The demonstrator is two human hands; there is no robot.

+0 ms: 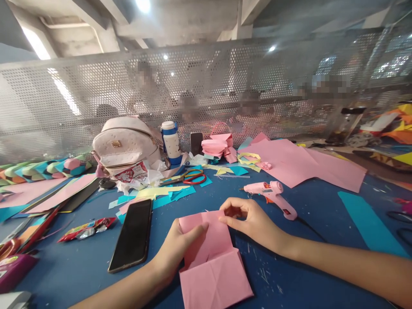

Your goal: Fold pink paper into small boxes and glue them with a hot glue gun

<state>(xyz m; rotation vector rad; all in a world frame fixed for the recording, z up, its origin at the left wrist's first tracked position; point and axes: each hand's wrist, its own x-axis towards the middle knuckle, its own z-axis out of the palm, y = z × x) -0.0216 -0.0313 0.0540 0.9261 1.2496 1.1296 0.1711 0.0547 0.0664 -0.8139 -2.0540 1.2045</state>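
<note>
A folded pink paper piece (214, 279) with crossing creases lies in front of me, its upper flap raised toward my hands. My left hand (180, 244) grips the flap's left side, thumb across its face and fingers behind. At the flap's top right corner, my right hand (246, 219) pinches the paper between thumb and index finger. Just beyond the right hand lies a pink glue gun (268, 193) on its side, its cord running under the right forearm. To the left of my left hand rests a dark smartphone (131, 236).
Scissors (189, 177), paper scraps (174, 195) and a snack wrapper (86, 228) lie around. A pale backpack (127, 141), a bottle (171, 143) and large pink sheets (289, 161) are along a perforated metal screen (206, 77). A blue strip (370, 223) lies right; people sit behind the screen.
</note>
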